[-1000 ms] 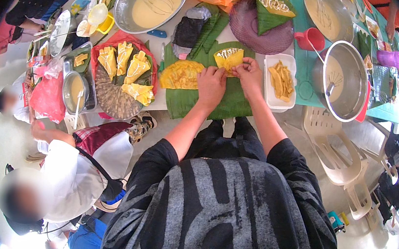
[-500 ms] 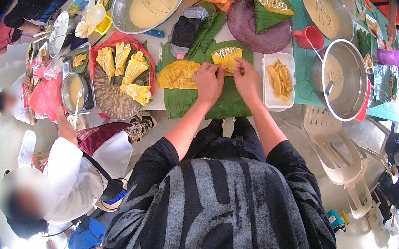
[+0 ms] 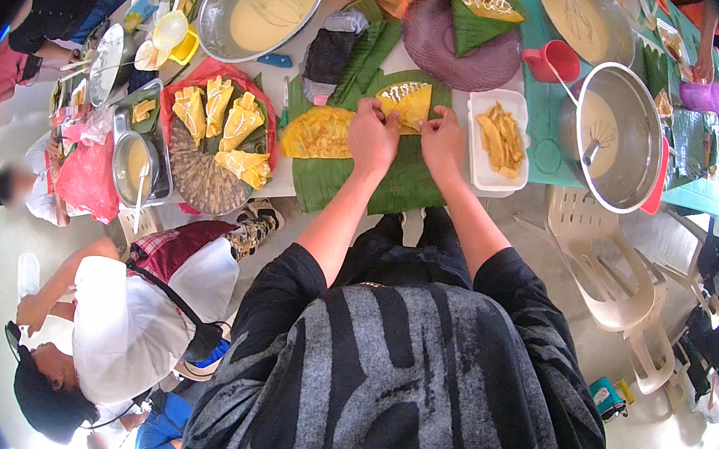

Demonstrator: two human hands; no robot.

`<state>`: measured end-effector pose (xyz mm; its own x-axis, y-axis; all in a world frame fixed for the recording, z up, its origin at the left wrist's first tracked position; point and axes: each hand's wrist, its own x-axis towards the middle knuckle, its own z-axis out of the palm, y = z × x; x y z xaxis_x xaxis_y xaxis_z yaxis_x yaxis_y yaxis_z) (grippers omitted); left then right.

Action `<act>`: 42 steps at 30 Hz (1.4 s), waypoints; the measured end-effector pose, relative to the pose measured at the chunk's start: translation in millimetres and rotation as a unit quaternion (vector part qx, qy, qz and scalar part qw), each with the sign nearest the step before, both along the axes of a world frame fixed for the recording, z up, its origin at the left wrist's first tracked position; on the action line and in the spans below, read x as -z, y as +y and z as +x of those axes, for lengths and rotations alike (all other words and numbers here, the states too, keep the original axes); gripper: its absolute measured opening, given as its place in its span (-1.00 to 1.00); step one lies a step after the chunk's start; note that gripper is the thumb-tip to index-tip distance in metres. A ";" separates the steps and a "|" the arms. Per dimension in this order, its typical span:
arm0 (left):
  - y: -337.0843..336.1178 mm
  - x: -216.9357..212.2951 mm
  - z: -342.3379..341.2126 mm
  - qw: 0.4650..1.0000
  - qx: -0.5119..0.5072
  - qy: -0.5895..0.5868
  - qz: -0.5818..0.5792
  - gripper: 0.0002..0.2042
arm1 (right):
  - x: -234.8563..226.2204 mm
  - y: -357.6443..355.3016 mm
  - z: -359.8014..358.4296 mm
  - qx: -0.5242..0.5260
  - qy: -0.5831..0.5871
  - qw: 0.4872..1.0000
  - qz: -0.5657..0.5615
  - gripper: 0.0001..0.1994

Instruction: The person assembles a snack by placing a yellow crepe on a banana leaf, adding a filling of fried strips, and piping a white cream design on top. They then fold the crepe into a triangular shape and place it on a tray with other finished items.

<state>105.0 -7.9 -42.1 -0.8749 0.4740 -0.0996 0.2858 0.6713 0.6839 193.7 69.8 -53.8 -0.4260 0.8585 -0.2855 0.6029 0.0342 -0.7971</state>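
Note:
My left hand (image 3: 373, 135) and my right hand (image 3: 440, 136) both grip the near edge of a folded yellow crepe (image 3: 406, 101) with white filling. It lies on a green banana leaf (image 3: 382, 178) at the table's front edge. A second flat yellow crepe (image 3: 317, 133) rests on the leaf just left of my left hand. A white tray of yellow strips (image 3: 500, 138) sits right of my right hand.
A red tray (image 3: 205, 180) holds folded crepes on the left. Metal bowls of yellow batter (image 3: 265, 5) (image 3: 613, 138) stand behind and to the right. A purple plate (image 3: 460, 45) carries a leaf-wrapped piece. A person in white (image 3: 136, 314) crouches at lower left; white plastic chairs (image 3: 603, 270) stand right.
Both hands have drawn closer together on the folded crepe, pressing its near edge. The crepe is folded a little tighter than before.

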 end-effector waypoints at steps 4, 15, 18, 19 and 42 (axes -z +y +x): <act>3.6 -0.8 0.1 1.000 -0.004 0.003 -0.013 -0.64 | 0.9 2.8 -0.6 -0.013 -0.043 0.999 -0.001 -0.66; 1.8 5.9 7.2 0.997 0.005 -0.011 0.075 -0.66 | -2.0 1.7 7.9 0.000 -0.011 1.000 -0.015 -0.60; 4.3 0.4 7.1 0.999 -0.001 -0.013 0.048 -0.66 | 3.5 3.7 7.5 -0.006 -0.031 0.999 -0.010 -0.64; 5.0 -1.1 7.0 0.999 -0.002 -0.016 0.040 -0.66 | 7.0 5.0 6.8 -0.009 -0.041 0.999 -0.005 -0.64; 0.0 4.8 6.2 0.998 0.010 -0.042 0.047 -0.59 | 12.5 13.2 12.8 -0.060 -0.075 0.995 0.040 -0.71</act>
<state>111.2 -7.9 -47.0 -0.8554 0.5025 -0.1258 0.2382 0.5971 0.7660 206.5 83.0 -66.4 -0.4847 0.8265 -0.2864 0.7026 0.1729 -0.6902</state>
